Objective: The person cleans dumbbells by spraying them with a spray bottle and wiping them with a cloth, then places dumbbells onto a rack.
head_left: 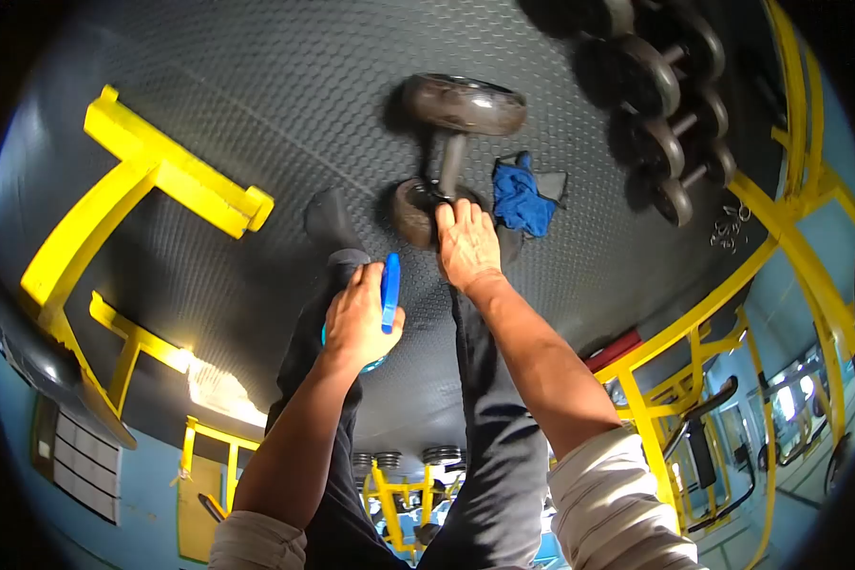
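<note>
Head view: glossy, round-ended dumbbell

The left hand hides most of a blue-and-teal object at eight o'clock, the right hand part of a dumbbell at twelve, a second dumbbell is cropped at one, and metallic bits near three are indistinct.

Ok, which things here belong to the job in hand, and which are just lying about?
In the job:
blue item in the left hand
dumbbell at the right hand
blue cloth beside it, probably

Just about:
other dumbbells on the right
small scattered bits
yellow frame on the left
</note>
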Demonstrator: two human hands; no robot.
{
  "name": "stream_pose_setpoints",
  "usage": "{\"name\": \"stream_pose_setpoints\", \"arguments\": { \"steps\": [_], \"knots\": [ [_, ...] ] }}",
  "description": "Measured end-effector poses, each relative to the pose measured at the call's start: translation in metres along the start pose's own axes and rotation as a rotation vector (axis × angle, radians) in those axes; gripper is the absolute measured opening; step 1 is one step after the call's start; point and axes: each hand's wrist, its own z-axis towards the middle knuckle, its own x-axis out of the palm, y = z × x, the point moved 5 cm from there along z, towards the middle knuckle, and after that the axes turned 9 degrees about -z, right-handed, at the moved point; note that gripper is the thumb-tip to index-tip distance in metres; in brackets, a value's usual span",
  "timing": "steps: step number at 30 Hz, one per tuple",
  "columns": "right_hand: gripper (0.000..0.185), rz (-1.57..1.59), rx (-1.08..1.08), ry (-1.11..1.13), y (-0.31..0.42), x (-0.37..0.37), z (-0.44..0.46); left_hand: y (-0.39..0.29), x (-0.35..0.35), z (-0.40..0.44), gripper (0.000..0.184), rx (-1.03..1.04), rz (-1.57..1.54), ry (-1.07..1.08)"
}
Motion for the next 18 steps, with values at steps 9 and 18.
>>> {"name": "stream_pose_setpoints", "arguments": {
  "steps": [9, 18],
  "knots": [
    [0.064, 0.347, 0.952, 0.064, -0.181, 0.082, -0.026, -0.024, 0.033, 0.009, 0.051, 0.065, 0.012, 0.041],
    [0.031, 0.509, 0.665, -0.186, -0.159, 0.053, -0.032, -0.03, 0.042, 0.013, 0.033, -0.012, -0.119, 0.101]
  ]
}}
